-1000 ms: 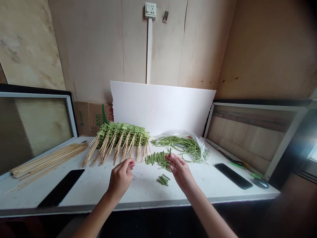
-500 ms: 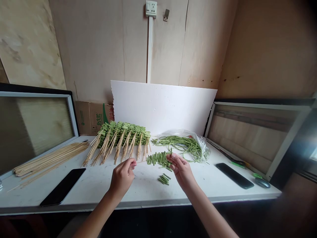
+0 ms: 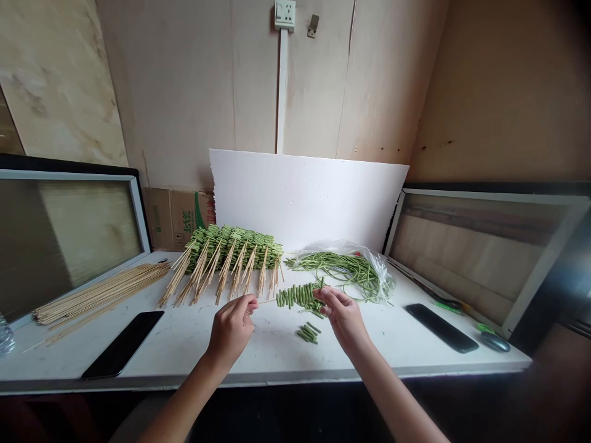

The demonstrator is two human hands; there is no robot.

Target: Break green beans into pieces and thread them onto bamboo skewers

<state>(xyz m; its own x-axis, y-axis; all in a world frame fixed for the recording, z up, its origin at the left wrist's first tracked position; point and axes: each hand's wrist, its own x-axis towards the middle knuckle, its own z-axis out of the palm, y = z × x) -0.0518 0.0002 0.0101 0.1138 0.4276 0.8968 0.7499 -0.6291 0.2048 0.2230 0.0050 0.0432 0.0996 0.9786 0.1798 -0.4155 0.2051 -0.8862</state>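
Between my hands a bamboo skewer [image 3: 266, 302] is held roughly level, threaded with a row of cut green bean pieces [image 3: 294, 296]. My left hand [image 3: 231, 327] is closed around its bare end. At the other end, my right hand [image 3: 344, 317] pinches a short bean piece [image 3: 322, 283] against the row; its fingers partly hide the skewer's tip. Below the row, a few loose bean pieces [image 3: 308, 332] lie on the white table [image 3: 272, 363]. More cut pieces lie behind the skewer, partly covered by it and my right hand.
Stacked bean skewers [image 3: 235, 246] stand at the back left, sticks toward me. Bare skewers [image 3: 106, 292] and a black phone [image 3: 124, 344] lie left. Long beans [image 3: 344, 266] spill from a clear plastic bag [image 3: 381, 271]; another dark phone [image 3: 442, 328] and a mouse [image 3: 495, 341] are right.
The view has shifted slightly, so everything sits a little further right. Both hands keep the same grip on the skewer and bean piece, with hardly any movement.
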